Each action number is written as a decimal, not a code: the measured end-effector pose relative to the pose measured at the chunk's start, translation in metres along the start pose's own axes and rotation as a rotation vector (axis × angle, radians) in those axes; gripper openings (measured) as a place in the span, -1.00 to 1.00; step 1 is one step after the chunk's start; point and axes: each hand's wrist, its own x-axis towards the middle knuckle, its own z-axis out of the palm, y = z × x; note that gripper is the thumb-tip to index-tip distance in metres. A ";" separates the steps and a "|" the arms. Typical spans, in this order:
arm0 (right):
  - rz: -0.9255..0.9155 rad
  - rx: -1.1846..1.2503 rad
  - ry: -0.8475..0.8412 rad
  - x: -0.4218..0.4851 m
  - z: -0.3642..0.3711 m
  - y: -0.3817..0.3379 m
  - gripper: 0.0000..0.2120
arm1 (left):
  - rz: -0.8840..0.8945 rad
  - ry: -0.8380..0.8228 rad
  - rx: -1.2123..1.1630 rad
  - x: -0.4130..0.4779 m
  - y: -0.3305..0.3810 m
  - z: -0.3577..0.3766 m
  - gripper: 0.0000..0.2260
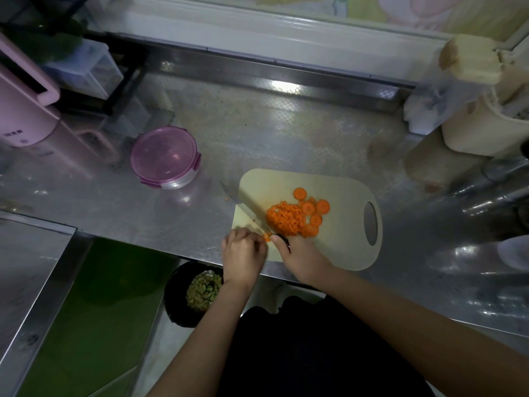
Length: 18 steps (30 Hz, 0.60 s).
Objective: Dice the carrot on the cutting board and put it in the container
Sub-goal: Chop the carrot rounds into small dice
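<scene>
At near-left corner of cutting board (337, 242): small carrot piece (267, 237) pinched by left hand (243, 253), fingers curled, prob. to keep tips off the edge. Knife (246, 210) gripped in right hand (303, 259), blade just beside that piece. Diced pile (286, 220) w/ uncut rounds (310, 209) parked right of blade, clear of the cut and near both hands. Container (164, 156), lid on, well apart on counter (286, 133) at far left.

The knife (248, 210) has its handle almost wholly hidden inside the right hand (300, 255). The left hand (243, 252) covers most of a small carrot piece (266, 238) at the cutting board's (337, 245) near left corner. The pink appliance (20, 110) is cut off at left.
</scene>
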 end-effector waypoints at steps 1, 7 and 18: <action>0.008 0.001 0.000 0.002 -0.001 0.000 -0.55 | -0.002 -0.005 -0.004 0.000 0.000 0.000 -0.92; 0.064 0.014 -0.012 0.014 -0.009 -0.001 -0.53 | -0.033 -0.016 0.012 -0.001 0.001 -0.001 -0.90; 0.025 0.193 -0.004 -0.007 -0.014 0.008 -0.60 | -0.069 -0.003 0.061 -0.003 0.007 0.005 -0.83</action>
